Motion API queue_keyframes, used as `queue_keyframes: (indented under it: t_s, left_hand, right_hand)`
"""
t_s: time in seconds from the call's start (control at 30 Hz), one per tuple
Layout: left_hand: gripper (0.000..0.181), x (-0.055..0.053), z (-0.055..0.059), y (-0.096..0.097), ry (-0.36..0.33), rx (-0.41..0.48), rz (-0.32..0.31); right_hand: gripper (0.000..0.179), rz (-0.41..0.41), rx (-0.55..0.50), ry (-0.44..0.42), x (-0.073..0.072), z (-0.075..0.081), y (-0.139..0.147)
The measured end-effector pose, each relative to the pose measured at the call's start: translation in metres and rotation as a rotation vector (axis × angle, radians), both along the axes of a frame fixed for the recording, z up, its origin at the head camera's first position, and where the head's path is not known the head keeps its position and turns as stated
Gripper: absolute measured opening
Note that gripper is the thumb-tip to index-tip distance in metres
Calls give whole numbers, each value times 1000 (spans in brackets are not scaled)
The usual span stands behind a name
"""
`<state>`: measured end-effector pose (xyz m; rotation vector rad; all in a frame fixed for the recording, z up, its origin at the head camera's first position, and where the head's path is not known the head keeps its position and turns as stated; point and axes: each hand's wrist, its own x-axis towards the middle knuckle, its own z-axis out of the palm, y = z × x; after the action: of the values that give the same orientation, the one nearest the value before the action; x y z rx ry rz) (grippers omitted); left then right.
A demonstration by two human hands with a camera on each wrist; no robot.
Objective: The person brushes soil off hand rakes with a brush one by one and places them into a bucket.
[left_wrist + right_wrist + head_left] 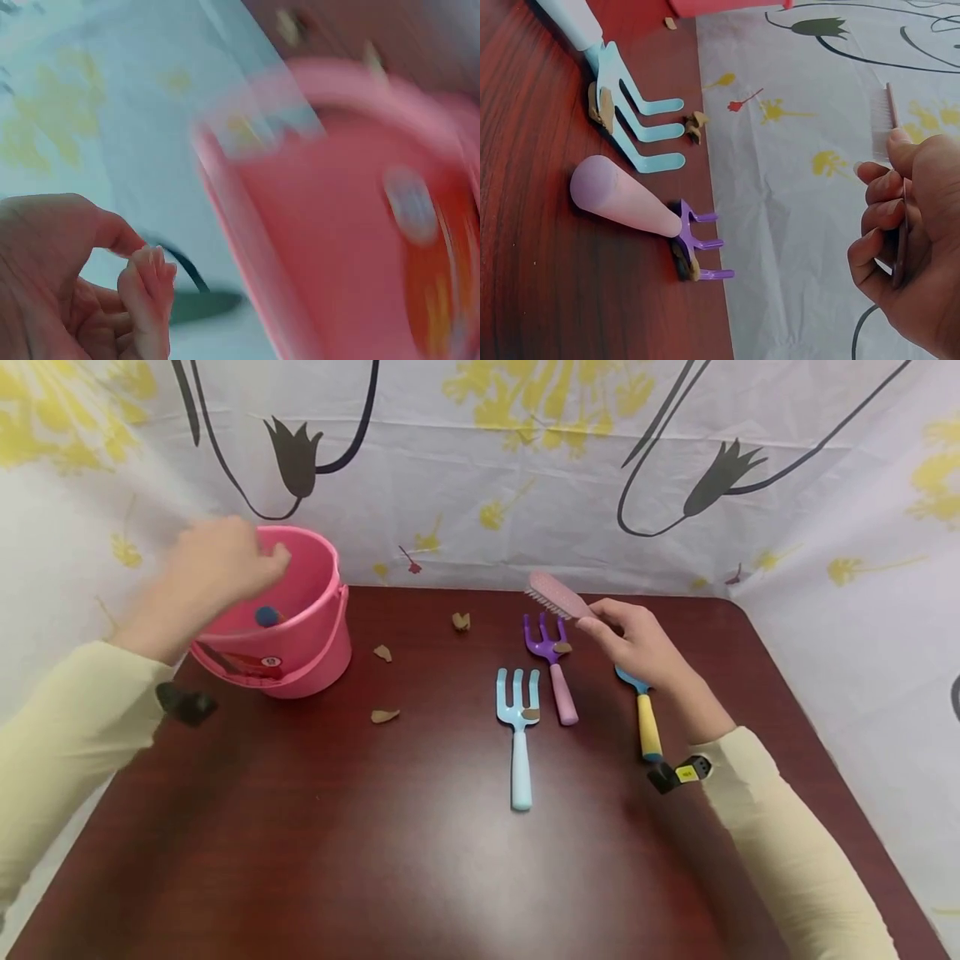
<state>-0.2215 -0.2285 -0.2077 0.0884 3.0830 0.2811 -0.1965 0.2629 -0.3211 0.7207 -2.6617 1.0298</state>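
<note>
My left hand (217,564), blurred, is above the pink bucket (322,652) at the table's back left. In the left wrist view its fingers (146,285) are loosely curled, with nothing visible between them. A round blue thing (266,616) shows within the bucket, its kind unclear. My right hand (637,639) grips a pink hairbrush (558,593) by its handle, raised over the back right, bristles facing down and left. Beneath it lie a purple hand fork with a pink handle (564,695) and a yellow-handled blue tool (648,727), whose head is partly hidden by that hand.
A light blue hand fork (520,743) lies left of the purple one. Brown flakes (385,716) are scattered near the bucket, and some sit on both forks. The dark red table (337,827) ends at a white patterned curtain (420,485) at the back and sides.
</note>
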Motion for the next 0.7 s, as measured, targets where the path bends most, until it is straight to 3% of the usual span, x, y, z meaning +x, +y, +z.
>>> queue_keyframes:
  t_s: [0.1, 0.27, 0.37, 0.6, 0.7]
  left_hand:
    - [49, 23, -3, 42, 52, 20, -83]
    - [46, 54, -30, 112, -44, -23, -222]
    - [46, 62, -55, 143, -116, -14, -276]
    - [61, 83, -124, 206, -306, 89, -332]
    - [65, 97, -144, 234, -406, 86, -370]
  right_hand:
    - [21, -5, -12, 5, 1, 1, 0]
    - [21, 7, -31, 3, 2, 2, -3]
    - [23, 15, -45, -9, 3, 3, -5]
    - [20, 5, -86, -26, 6, -4, 1]
    - [18, 14, -116, -23, 6, -7, 1]
